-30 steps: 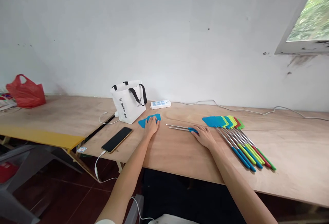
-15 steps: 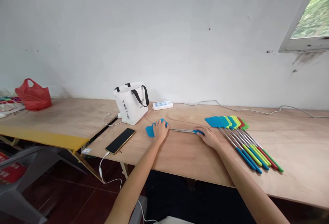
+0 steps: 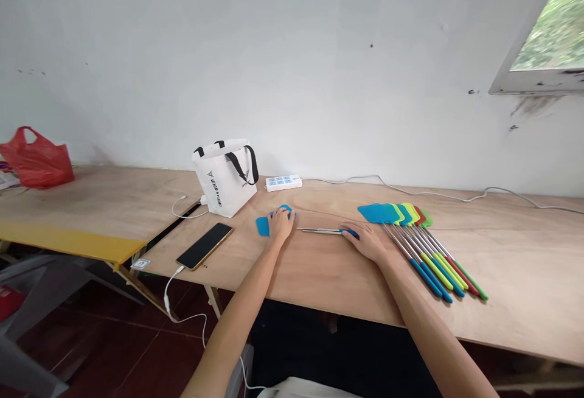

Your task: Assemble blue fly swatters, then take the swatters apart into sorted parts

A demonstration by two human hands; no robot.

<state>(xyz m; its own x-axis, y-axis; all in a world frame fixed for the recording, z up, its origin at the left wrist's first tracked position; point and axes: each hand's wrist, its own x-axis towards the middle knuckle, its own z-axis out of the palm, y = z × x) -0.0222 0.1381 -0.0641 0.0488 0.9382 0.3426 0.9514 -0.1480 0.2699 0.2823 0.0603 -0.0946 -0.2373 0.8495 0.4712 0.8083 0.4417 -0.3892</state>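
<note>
A blue fly-swatter head (image 3: 263, 226) lies on the plywood table (image 3: 328, 276), with my left hand (image 3: 280, 224) laid over its right part, fingers curled on it. A thin metal rod (image 3: 319, 230) runs from just right of that hand to a blue handle (image 3: 352, 233), which my right hand (image 3: 365, 241) grips against the table. The rod's left tip ends close beside the head; I cannot tell if they touch.
A row of several finished swatters (image 3: 420, 240) with blue, green, yellow and red handles lies at the right. A white tote bag (image 3: 224, 178), a power strip (image 3: 283, 183), a charging phone (image 3: 204, 246) and a red plastic bag (image 3: 36, 160) are to the left.
My left hand has slid the blue head to the right, up to the rod's tip. My right hand has stayed on the handle.
</note>
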